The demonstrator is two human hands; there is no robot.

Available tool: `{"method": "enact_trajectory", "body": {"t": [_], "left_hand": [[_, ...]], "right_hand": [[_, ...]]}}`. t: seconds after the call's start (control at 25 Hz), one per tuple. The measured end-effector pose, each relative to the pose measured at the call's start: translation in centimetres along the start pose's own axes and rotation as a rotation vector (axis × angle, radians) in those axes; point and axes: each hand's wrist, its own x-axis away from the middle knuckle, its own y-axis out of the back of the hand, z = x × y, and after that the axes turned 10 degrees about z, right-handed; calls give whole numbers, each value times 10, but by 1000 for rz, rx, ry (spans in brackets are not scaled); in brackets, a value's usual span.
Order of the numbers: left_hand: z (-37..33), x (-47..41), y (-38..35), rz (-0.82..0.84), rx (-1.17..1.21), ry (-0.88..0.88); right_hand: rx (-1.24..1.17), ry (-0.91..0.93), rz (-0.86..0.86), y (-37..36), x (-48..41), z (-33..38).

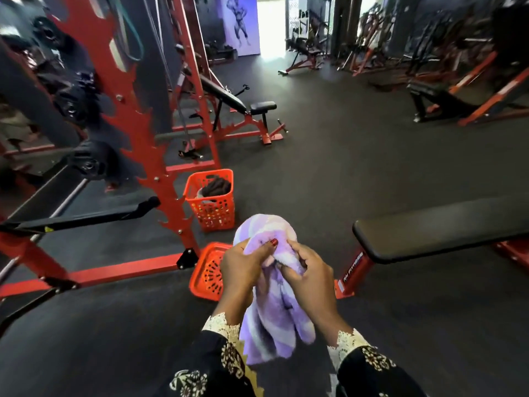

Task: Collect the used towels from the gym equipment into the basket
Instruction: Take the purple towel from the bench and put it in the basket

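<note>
Bunching the lilac striped towel [272,316] above the floor [315,167] off the end of the black bench [443,224], the person gripped its upper fold in the curled fingers of the left hand [243,270] and pinched the cloth just beside with the right hand [310,277]. The step looked like carrying a collected towel to a basket. One orange basket [213,213] stood at the base of the red rack [160,167] holding a dark towel [216,186], and a second basket [207,272] lay right under the hands, so the next move likely called for lowering the bundle past a rim and letting go.
</note>
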Motion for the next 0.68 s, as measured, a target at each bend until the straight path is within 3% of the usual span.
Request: {"method": "enact_trajectory", "body": {"t": [0.2,0.44,0.68], "left_hand": [[-3,-172,-21,-12,9,-15],[-52,-391,-17,-159,6,-31],[-53,-551,1,-316,179,22]], "right_hand": [[-26,25,16,-18,-170,-44],[-43,78,153,-36,-410,-54],[29,193,415,-73,-583,-64]]}}
